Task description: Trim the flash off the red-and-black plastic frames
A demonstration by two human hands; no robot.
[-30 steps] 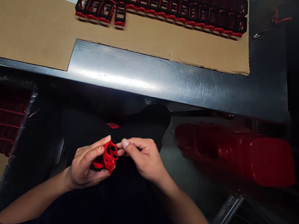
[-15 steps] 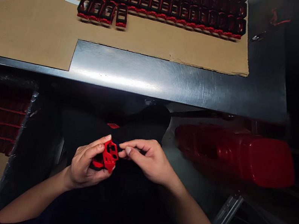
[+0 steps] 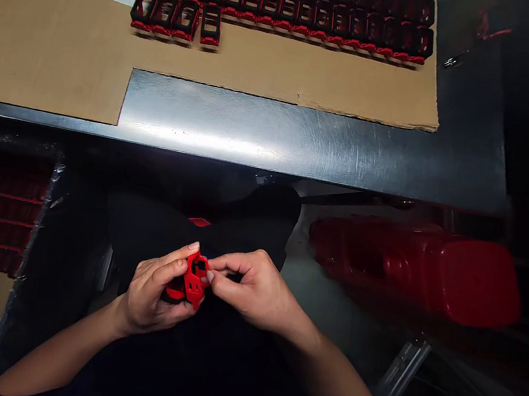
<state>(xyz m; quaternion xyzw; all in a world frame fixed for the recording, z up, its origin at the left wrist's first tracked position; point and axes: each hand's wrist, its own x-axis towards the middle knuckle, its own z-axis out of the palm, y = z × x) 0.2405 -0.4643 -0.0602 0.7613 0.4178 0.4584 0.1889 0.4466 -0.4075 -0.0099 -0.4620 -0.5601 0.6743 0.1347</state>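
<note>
Steel tabletop (image 3: 304,140), brushed, carrying a cardboard sheet (image 3: 275,75) with ranks of black-and-red frames (image 3: 286,9) at its far side. Below the tabletop's edge, to the right: blurred red tub (image 3: 414,274). Also below that edge, over dark clothing (image 3: 216,366): one red plastic part (image 3: 192,280), openwork, long axis near upright, pointing toward the tabletop. Left hand (image 3: 149,294) clenched around it, palm up; right hand (image 3: 254,287) curled, pinching its right side.

from the right hand (image 3: 254,287), a passage runs up over the steel tabletop (image 3: 275,133); rows of black-and-red frames (image 3: 286,9) block the upper middle; a red plastic tub (image 3: 434,274) stands at right
</note>
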